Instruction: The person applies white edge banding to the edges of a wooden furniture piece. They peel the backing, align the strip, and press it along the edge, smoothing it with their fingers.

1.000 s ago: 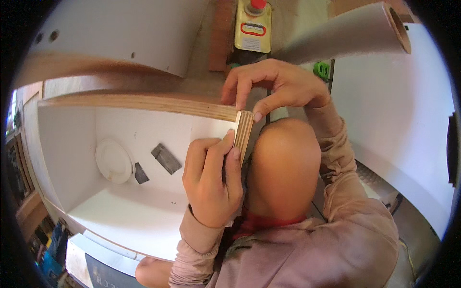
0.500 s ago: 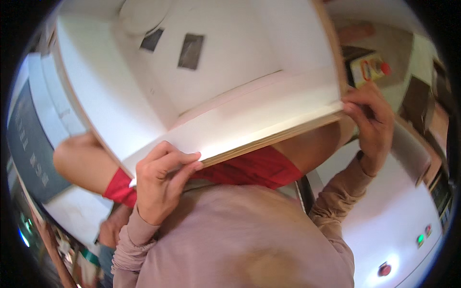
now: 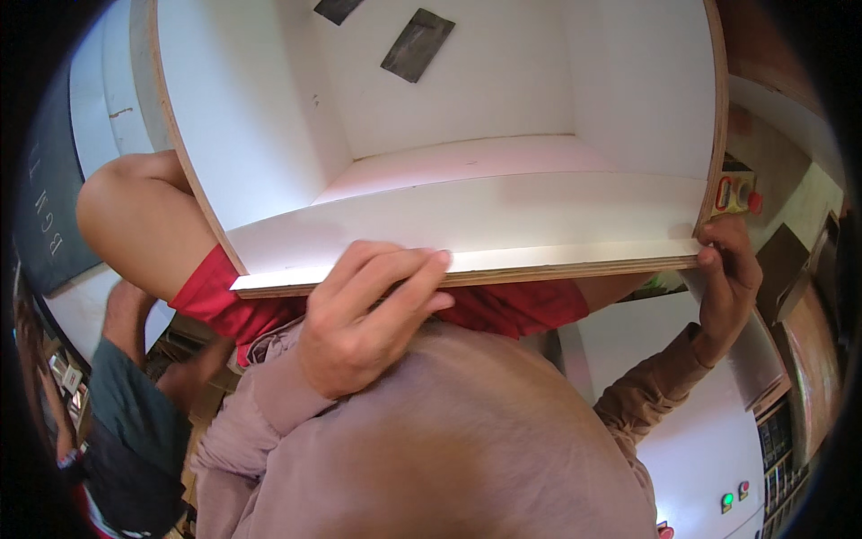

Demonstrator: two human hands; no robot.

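A large white open box (image 3: 238,117) with brown layered edges lies in front of me, its near side across my lap. Along that near rim runs a white-faced strip (image 3: 566,260), brown and layered on the edge toward me. My left hand (image 3: 359,328) pinches the strip left of its middle, thumb beneath and fingers on top. At the right corner, my right hand (image 3: 729,278) is closed on the strip's end, thumb against the edge. Whether the strip is fixed to the box, I cannot tell. Inside the box lies a dark rectangular piece (image 3: 418,45).
A yellow container with a red cap (image 3: 752,199) stands beyond the right corner. At lower right is a white panel (image 3: 682,422) with a green-lit button (image 3: 727,501). To the left is a dark lettered board (image 3: 54,198). Another person's leg (image 3: 135,395) shows at lower left.
The box has swung so its near rim lies more level and closer. My left hand now grips farther in from the left end, which shows beside it. My right hand stays at the right corner.
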